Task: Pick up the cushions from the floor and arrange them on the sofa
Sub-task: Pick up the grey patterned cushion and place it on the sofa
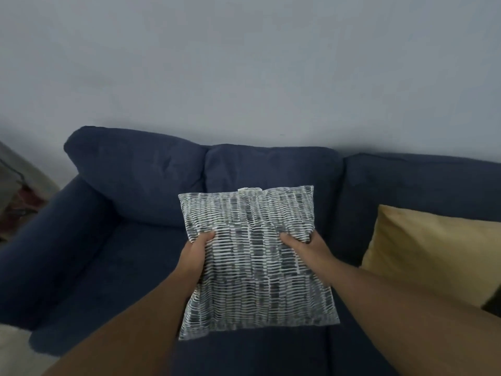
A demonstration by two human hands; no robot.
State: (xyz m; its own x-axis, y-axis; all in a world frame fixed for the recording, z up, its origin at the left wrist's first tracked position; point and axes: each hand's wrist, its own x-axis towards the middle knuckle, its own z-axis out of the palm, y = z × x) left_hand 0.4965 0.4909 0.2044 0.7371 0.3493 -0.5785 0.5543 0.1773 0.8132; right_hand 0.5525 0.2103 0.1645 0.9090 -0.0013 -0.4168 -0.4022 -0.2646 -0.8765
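Two bare arms reach forward over a dark blue fabric sofa (130,267). The left hand (193,253) and right hand (306,249) each clutch a side edge of a square grey-and-white patterned cushion (254,264), thumbs pressed into its front. The cushion is held above the seat, its far edge, with a small white label (249,189), near the backrest. A mustard-yellow cushion (433,253) leans at the right.

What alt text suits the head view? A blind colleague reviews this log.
Both hands, left and right, grip a grey-and-white patterned cushion above a navy sofa. A yellow cushion leans at its right.
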